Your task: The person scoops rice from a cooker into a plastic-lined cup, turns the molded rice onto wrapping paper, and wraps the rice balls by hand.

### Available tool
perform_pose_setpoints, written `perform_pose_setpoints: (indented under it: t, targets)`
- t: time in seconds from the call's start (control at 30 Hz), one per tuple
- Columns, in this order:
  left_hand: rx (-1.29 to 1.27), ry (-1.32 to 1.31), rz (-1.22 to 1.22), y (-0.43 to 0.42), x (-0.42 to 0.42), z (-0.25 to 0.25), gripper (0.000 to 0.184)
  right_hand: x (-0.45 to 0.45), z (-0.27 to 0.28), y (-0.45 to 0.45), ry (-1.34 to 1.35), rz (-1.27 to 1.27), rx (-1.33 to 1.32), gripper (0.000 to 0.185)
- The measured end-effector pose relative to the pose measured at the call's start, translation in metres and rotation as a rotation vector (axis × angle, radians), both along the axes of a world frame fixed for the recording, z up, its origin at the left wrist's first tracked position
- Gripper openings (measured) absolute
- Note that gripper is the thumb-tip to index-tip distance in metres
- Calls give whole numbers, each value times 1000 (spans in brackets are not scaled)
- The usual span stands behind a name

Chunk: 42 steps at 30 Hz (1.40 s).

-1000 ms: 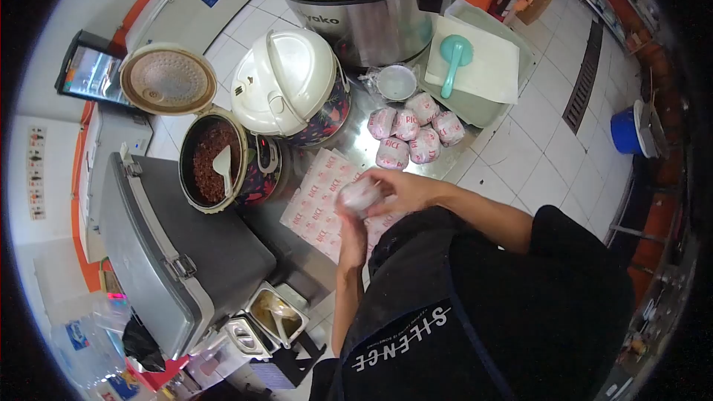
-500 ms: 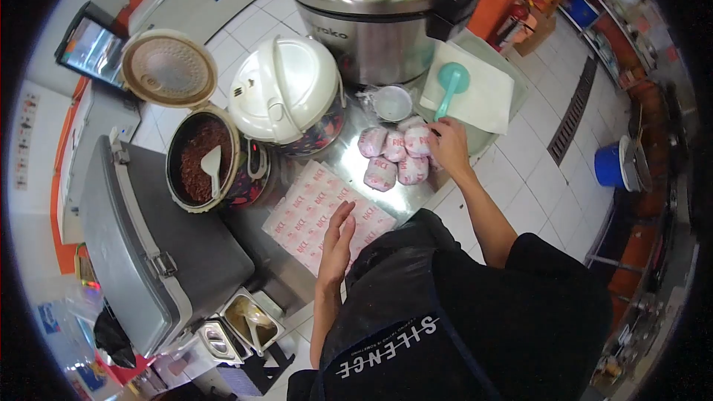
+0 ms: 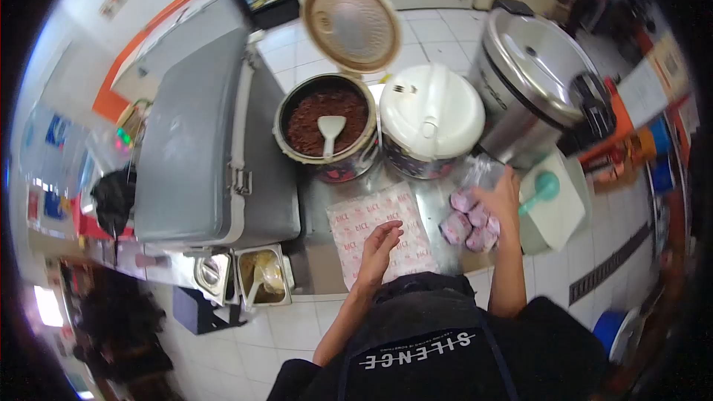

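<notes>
My left hand [image 3: 380,254] hovers over printed rice wrapping paper [image 3: 356,226], its fingers loosely extended and holding nothing. At the right of the metal table, my right hand [image 3: 503,197] has its fingers and thumb around a small bowl [image 3: 483,172] covered in clear plastic; blur softens the fingertips. Several paper-wrapped rice bundles [image 3: 456,228] lie just below that hand, partly hidden by it. Behind the paper, an open rice cooker [image 3: 282,130] holds dark reddish-brown rice [image 3: 304,115] with a white rice paddle [image 3: 330,130] resting on top.
A closed white cooker [image 3: 438,108] and a large steel cooker [image 3: 512,82] stand behind. On the right, a tray [image 3: 583,208] holds white sheets and a teal scoop [image 3: 546,186]. A grey insulated box [image 3: 193,148] and a steel food pan [image 3: 286,282] are on the left.
My view has turned, shifting the scene. My right hand has left the wrapped bundles and moved to the plastic-covered bowl. My left hand stays over the paper.
</notes>
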State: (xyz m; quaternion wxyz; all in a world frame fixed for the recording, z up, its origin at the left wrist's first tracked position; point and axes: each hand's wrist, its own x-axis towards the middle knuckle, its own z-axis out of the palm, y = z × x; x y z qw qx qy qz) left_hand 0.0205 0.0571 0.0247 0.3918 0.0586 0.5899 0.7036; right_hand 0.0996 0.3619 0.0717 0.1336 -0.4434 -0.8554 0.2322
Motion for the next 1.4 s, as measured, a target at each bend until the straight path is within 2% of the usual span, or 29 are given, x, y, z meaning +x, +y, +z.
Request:
perform_pose_setpoints:
  t: [0.07,0.1,0.13,0.2,0.23,0.27,0.33,0.4,0.47,0.57,0.63,0.7,0.9,1.03,1.2,1.27,1.4]
  targets:
    - [250,-223,250,9,0,8,53,-6,56,-52,87,335,-257,105]
    - [373,-333,359,13,-2,15,55,-12,64,-67,94,510,-390,108]
    - [465,-459,393,14,-6,24,60,-22,70,-82,93,674,-283,103]
    - [637,-506,408,2,-16,25,61,-61,104,-113,244,819,-99,91]
    - [727,-529,411,-4,-21,25,62,-87,110,-125,303,816,-114,79]
    - [648,-519,487,-10,-25,16,62,-116,114,-134,364,814,-127,67]
    - [663,-483,596,-19,-35,11,63,-189,110,-149,304,835,-273,54]
    - [642,-475,693,-25,-40,11,65,-258,83,-164,154,780,29,39]
    - [595,-493,767,-28,-47,20,70,-290,103,-179,-291,890,54,30]
    - [704,-578,815,-38,-47,34,80,-326,61,-165,-366,964,256,25]
    - [697,-496,812,-48,-49,32,85,-336,61,-148,-297,905,355,23]
    - [683,-476,826,-56,-49,27,87,-332,102,-138,-330,927,487,20]
    - [678,-492,806,-69,-66,20,84,-372,75,-129,-126,776,680,18]
    - [684,-482,823,-74,-75,27,83,-370,56,-133,15,931,536,16]
    - [694,-545,879,-78,-79,23,84,-363,87,-135,-160,806,488,23]
    - [656,-545,885,-74,-83,25,83,-361,73,-131,-140,831,425,23]
    - [699,-478,786,-72,-84,11,85,-357,87,-140,-86,812,389,26]
